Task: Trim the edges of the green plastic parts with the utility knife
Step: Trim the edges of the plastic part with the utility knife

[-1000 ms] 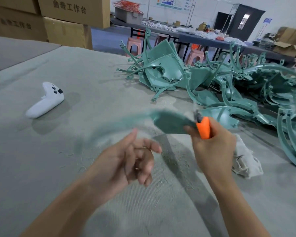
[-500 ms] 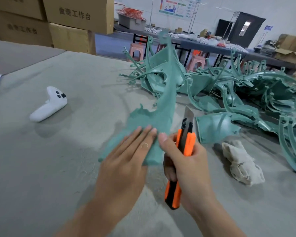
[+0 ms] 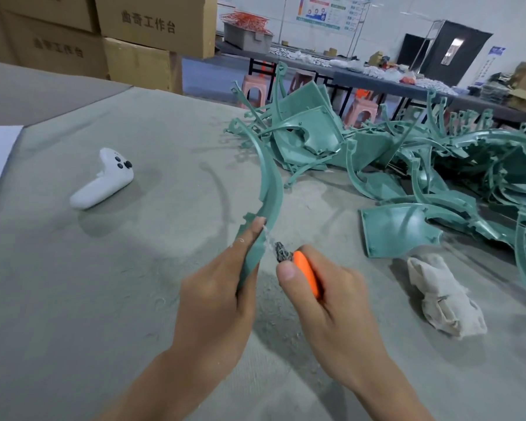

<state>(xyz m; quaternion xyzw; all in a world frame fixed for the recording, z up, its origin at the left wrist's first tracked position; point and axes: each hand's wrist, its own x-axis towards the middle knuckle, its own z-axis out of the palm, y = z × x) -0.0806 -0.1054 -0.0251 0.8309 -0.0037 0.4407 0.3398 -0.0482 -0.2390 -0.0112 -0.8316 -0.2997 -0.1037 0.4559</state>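
Left hand (image 3: 216, 299) grips the green part (image 3: 271, 183), index finger stretched up along it. Right hand (image 3: 334, 305) is just right of that part, curled round the knife (image 3: 308, 275).

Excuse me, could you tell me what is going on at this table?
A person is trimming a curved green plastic part. The left hand grips the part near its lower end, and the right hand holds the orange utility knife with its blade at the part's edge. More green parts lie piled on the table beyond.
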